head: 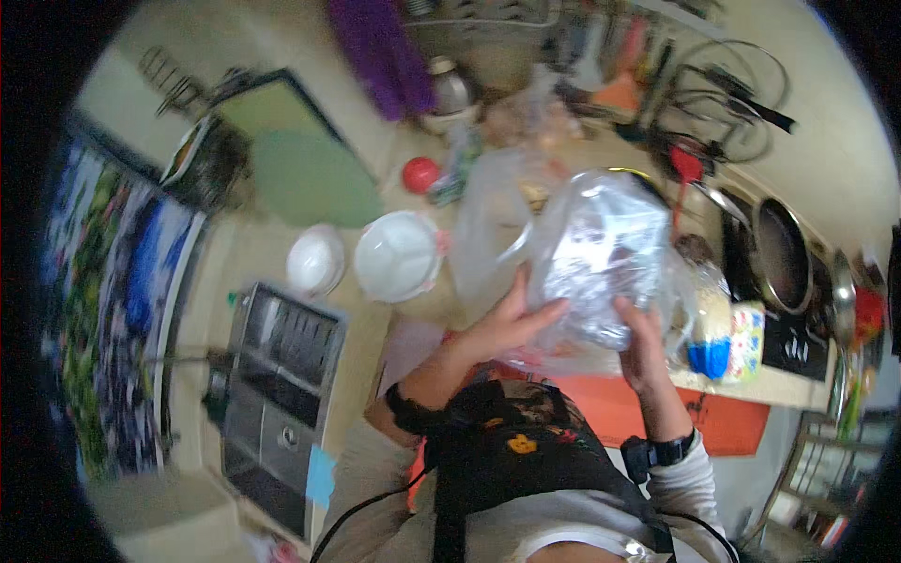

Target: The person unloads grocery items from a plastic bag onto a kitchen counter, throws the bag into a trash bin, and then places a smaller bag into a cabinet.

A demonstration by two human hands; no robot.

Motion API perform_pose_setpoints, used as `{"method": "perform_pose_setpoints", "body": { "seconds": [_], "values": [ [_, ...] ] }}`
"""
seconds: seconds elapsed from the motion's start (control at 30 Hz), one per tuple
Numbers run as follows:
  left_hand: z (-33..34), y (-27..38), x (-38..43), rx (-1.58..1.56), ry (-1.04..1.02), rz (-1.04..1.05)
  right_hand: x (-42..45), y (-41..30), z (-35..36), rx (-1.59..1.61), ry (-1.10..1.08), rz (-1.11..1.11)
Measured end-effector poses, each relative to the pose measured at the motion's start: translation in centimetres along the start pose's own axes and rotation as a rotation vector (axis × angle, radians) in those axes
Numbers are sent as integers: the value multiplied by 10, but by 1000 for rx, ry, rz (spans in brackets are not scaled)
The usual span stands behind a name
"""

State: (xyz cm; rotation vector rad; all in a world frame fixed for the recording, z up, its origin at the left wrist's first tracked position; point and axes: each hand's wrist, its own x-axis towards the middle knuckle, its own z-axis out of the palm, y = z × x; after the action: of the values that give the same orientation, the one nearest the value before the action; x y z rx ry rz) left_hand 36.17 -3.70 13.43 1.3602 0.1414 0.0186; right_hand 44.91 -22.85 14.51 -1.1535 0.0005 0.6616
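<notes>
Both hands hold up a clear plastic bag [605, 246] over the kitchen counter. What is inside it cannot be made out through the shine and blur. My left hand [517, 317] has its fingers at the bag's lower left side. On the lower right side is my right hand [642, 338], thumb over the plastic. A second translucent plastic bag [486, 225] lies just left of the held one. Further left stand a white bowl [398, 257] with pink handles and a smaller white bowl [315, 259]. Behind them lies a red ball-shaped thing [420, 174].
On the left is a stainless steel sink [281, 408]; green cutting boards [310, 169] lean behind the bowls. A frying pan [781, 255] stands on the right, near a bag with a blue base [709, 355]. A purple towel [387, 63] hangs at the back.
</notes>
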Motion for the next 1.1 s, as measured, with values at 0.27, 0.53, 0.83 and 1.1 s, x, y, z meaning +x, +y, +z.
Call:
{"method": "perform_pose_setpoints", "body": {
  "seconds": [0.27, 0.53, 0.83, 1.1],
  "values": [
    [-22, 31, -83, -149, 499, 127, 4, -13, 72, -191, -505, -38],
    [-99, -66, -248, -467, 1282, 99, 1, 52, 118, -360, -825, 220],
    [-178, -119, -282, 78, 1300, -298, 13, 45, 93, -411, -578, 366],
    [-136, -34, -165, 1364, 1384, 208, 56, 61, 29, -61, -215, 395]
  ]
}}
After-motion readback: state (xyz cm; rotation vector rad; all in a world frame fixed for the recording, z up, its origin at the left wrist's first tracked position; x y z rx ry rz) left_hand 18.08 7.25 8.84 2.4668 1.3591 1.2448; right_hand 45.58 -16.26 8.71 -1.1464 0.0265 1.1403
